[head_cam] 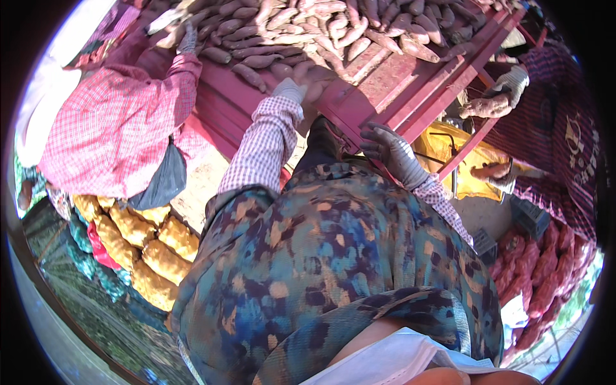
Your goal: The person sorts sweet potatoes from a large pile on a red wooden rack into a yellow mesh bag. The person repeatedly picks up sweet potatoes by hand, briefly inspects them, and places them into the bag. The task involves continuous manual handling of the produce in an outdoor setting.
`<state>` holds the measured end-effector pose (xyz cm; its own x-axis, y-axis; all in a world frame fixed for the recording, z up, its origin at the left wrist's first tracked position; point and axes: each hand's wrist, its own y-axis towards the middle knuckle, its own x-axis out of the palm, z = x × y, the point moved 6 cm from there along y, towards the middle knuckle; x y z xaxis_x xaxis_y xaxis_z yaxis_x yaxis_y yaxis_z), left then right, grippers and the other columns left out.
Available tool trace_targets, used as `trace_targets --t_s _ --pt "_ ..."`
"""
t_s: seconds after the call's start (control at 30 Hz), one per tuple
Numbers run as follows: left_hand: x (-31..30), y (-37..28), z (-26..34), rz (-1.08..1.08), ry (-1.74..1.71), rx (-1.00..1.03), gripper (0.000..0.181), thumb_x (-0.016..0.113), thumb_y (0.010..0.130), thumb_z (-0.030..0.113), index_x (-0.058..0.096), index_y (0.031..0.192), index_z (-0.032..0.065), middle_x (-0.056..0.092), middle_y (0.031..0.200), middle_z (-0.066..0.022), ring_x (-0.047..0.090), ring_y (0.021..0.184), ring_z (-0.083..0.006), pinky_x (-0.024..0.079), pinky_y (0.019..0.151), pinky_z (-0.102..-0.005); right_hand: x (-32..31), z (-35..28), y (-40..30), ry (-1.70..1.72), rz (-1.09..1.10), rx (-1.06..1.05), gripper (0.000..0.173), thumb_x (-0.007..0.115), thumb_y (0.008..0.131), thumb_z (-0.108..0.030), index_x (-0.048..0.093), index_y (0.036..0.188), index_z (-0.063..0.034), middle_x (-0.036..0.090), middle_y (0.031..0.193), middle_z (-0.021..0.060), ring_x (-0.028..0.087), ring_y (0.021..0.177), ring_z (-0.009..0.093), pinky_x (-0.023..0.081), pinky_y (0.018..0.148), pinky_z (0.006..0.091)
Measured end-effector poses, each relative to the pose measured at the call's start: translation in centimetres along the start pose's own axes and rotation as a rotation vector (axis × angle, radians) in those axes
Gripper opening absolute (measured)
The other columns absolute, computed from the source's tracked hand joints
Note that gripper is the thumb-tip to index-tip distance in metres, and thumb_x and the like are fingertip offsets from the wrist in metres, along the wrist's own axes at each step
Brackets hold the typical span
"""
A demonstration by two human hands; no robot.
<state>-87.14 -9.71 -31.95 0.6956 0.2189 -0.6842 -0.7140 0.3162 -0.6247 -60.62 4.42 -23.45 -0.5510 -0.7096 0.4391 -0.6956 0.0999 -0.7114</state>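
My left hand [289, 90], in a pale knit glove, reaches to the near edge of a heap of sweet potatoes [260, 61]. Its fingers are partly hidden, with sweet potatoes [315, 89] right beside them; whether it grips one cannot be told. The heap lies on a red metal sorting table [219, 103]. At the table's near corner, next to a red metal plate [347, 102], is my right hand [392, 147]. It wears a grey-white glove, its fingers extended and nothing visible in them.
At left, a person in a checked shirt [115, 125] reaches to the heap. At right, another person's gloved hand [515, 84] holds a sweet potato [486, 106] near a red rail [440, 91] and a yellow mesh bag [435, 139]. Filled yellow sacks [163, 260] and red sacks [544, 274] lie behind.
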Motion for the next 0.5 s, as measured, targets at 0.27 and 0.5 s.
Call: trace_targets --t_s 0.27,0.5 --pt "4.0 11.9 -5.0 -0.04 -0.722 0.047 0.023 0.067 0.086 0.023 0.066 0.089 -0.0001 0.065 0.073 -0.0062 0.054 0.049 -0.0169 0.046 0.048 -0.0294 0.3 0.1 2.6 0.022 0.079 0.047 0.06 0.062 0.092 -0.035 0.04 0.14 -0.0047 0.054 0.127 0.0146 0.057 0.11 0.026 0.047 0.094 0.0401" --pt "2.6 -5.8 6.3 -0.493 -0.671 0.512 0.044 0.072 0.086 0.026 0.062 0.116 -0.0042 0.067 0.102 -0.0115 0.061 0.094 -0.0153 0.05 0.084 -0.03 0.2 -1.3 14.6 0.318 0.071 0.015 0.043 0.065 0.089 -0.027 0.052 0.121 -0.0024 0.062 0.108 0.011 0.06 0.098 0.027 0.048 0.088 0.0403"
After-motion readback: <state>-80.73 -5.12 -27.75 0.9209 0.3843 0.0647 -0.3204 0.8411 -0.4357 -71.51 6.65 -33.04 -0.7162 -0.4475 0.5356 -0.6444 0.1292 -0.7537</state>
